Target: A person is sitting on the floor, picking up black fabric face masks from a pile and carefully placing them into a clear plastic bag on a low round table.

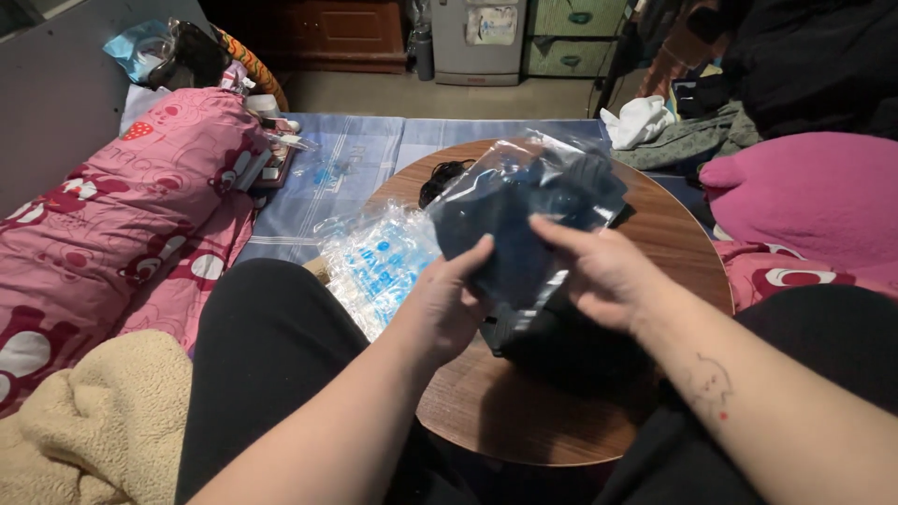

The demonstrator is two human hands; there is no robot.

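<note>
Both hands hold a clear plastic bag [528, 201] with a dark folded garment inside, raised above a round wooden table [673, 243]. My left hand [449, 304] grips the bag's lower left edge with the thumb on its front. My right hand [599, 271] pinches the lower right part, fingers over the plastic. Under the hands a dark pile of similar items [552, 346] lies on the table. A stack of empty clear bags with blue print [374, 262] rests at the table's left edge, against my knee.
A pink patterned quilt [122, 215] lies at left, a beige fleece blanket [84, 421] at lower left. A magenta pillow [814, 196] sits at right. A black cord [440, 178] lies at the table's far edge. Clothes [673, 131] are heaped at back right.
</note>
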